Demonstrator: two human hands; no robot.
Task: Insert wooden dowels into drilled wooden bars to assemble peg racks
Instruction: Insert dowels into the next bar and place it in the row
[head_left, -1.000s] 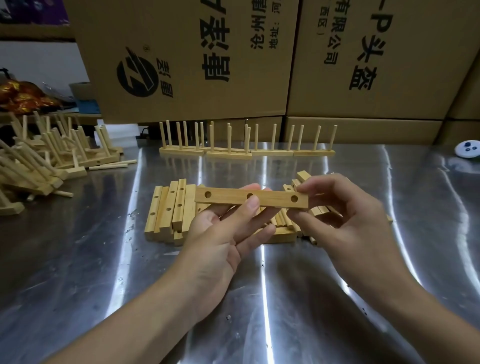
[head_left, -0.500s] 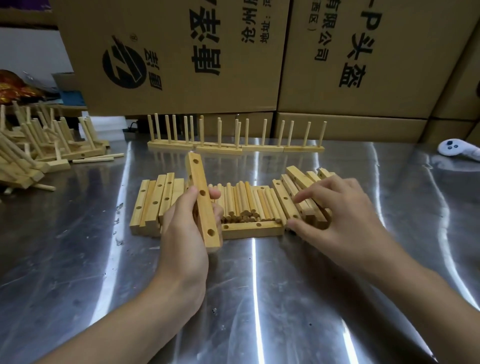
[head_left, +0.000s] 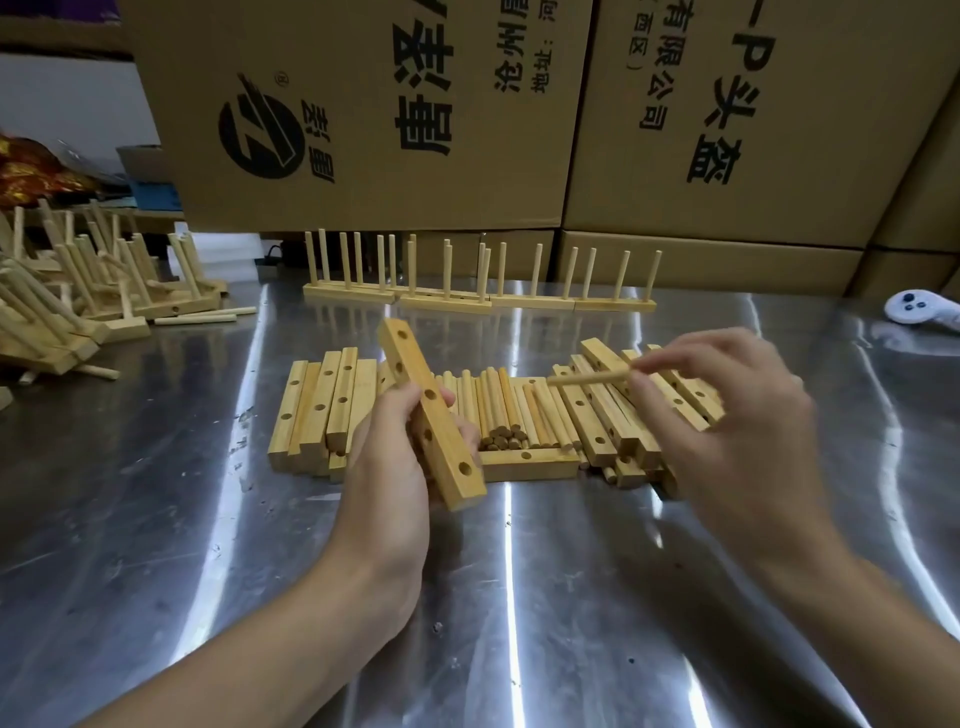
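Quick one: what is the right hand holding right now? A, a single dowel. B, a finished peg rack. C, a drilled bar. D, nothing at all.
A: the right hand pinches one dowel above the pile, while the left hand grips the drilled bar.

Pale matt wooden bar (head_left: 429, 415) and dowel (head_left: 587, 378); glossy steel table (head_left: 519, 597).

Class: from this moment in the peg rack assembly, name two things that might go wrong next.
The right hand pinches the dowel near one end, so its long free tip may wobble and enter a hole crooked. The left hand alone holds the drilled bar, tilted; a hard push may twist it loose.
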